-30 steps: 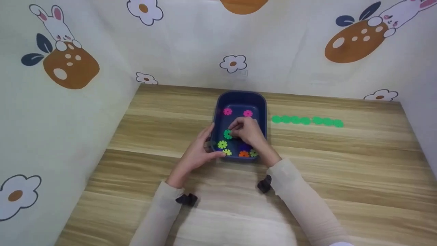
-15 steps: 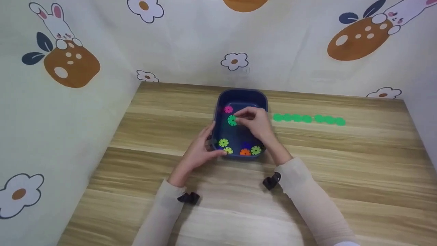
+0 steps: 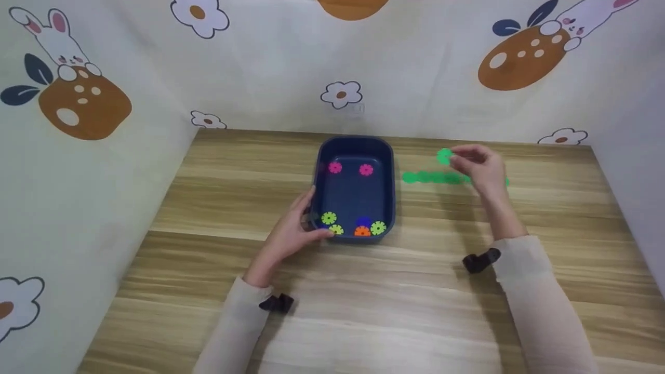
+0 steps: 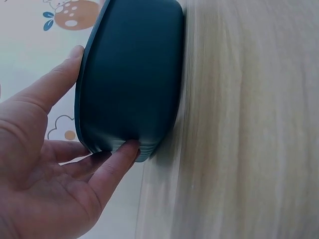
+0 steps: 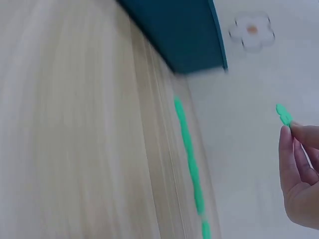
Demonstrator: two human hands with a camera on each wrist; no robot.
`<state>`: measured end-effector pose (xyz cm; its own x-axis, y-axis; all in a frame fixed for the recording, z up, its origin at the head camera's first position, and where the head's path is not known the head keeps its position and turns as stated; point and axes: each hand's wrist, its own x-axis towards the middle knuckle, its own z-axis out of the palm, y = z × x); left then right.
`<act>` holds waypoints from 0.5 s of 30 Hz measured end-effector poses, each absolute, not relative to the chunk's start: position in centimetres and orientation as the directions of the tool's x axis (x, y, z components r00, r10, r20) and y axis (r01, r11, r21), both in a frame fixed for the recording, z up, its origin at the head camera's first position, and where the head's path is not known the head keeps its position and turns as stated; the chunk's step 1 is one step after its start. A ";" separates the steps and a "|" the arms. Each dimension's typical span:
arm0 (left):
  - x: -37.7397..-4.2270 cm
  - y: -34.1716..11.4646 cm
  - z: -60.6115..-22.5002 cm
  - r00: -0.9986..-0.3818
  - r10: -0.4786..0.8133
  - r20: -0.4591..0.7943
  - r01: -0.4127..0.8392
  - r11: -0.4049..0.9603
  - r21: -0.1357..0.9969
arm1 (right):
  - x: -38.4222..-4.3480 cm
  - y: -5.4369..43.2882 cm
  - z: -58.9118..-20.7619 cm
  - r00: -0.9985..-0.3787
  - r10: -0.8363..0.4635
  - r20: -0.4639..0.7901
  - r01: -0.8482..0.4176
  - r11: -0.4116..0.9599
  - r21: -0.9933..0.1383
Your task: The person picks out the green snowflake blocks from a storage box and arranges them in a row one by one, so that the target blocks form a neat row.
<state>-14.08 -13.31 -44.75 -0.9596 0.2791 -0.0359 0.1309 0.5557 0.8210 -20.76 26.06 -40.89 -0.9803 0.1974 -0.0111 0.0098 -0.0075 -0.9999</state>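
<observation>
My right hand (image 3: 486,169) pinches a green flower-shaped disc (image 3: 444,156) between thumb and fingertips, raised above the table. In the right wrist view the same notched disc (image 5: 283,114) stands out from the fingertips. Beneath that hand lies a row of green discs (image 3: 434,177), partly hidden by it. With my left hand (image 3: 291,234) I grip the near left corner of a dark blue plastic tub (image 3: 393,208). The left wrist view has the thumb and fingers on either side of the tub's corner (image 4: 129,74).
Inside the tub lie two pink discs (image 3: 366,170), yellow-green discs (image 3: 378,228), an orange disc (image 3: 362,231) and a dark blue one (image 3: 363,222). A wood-grain table (image 3: 363,301) meets a patterned wall covering (image 3: 270,78) at the back.
My right hand has lifted the green disc out of the tub and carried it right, over the green row. The left hand keeps its hold on the tub.
</observation>
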 end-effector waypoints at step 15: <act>-14.2 -12.3 -44.4 -0.949 0.314 -0.028 0.162 0.561 0.812 | -18.7 41.5 -43.1 -0.789 0.463 -0.405 0.418 -0.079 -0.905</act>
